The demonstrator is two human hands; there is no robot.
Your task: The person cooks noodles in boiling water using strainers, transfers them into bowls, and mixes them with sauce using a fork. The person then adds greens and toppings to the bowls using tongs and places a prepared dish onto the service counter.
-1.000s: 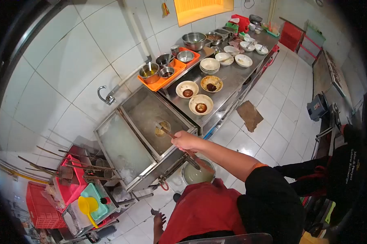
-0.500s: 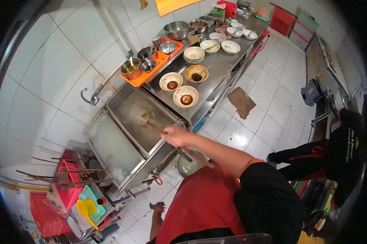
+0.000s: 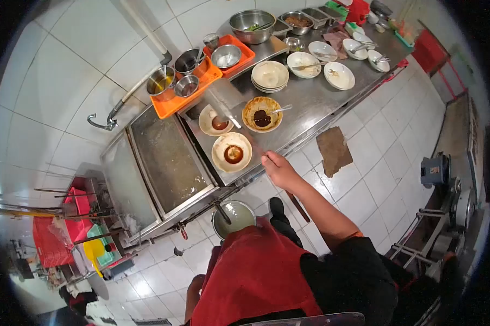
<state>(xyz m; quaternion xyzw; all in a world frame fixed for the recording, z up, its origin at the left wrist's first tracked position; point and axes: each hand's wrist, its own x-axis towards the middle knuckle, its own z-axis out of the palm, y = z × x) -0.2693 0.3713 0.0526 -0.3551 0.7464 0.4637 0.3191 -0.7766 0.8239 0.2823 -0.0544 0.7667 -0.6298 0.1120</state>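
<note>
My right hand is closed around the long wooden handle of a ladle, whose lower end passes beside my forearm. The ladle's metal end is blurred over the rear sauce bowl; I cannot tell whether it touches the bowl. Just in front is another bowl with brown sauce, and to its right a stained bowl with dark paste and a spoon. My left hand hangs low beside the red apron, its fingers mostly hidden.
A vat of cloudy liquid adjoins the steel counter. Stacked bowls and an orange tray with metal pots stand behind. A pot of liquid sits on the floor; cardboard lies on the tiles.
My right hand has moved the ladle from over the vat to the right, over the sauce bowls. The view has shifted, and my left hand is now more hidden beside the apron.
</note>
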